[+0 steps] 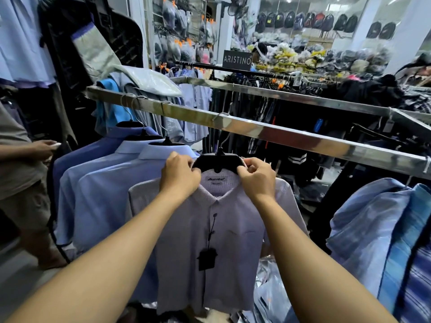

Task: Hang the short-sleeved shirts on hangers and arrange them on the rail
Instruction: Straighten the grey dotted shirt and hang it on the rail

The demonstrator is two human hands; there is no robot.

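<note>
ARISTINO sign [237, 59] stands behind; backpacks [303, 19] line the far wall.

Head view, single: looked forward and down, close on both hands [217, 176] beneath the rail [291, 136].

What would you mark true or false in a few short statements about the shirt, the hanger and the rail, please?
1. The pale lilac short-sleeved shirt hangs on a black plastic hanger. True.
2. The hanger's wire hook is clear of the shiny metal rail. False: it sits over the rail.
3. The right hand pinches the shirt's collar. True.
4. The left hand grips the rail. False: it holds the collar by the hanger.
5. A black card tag dangles down the shirt's front. True.
</note>
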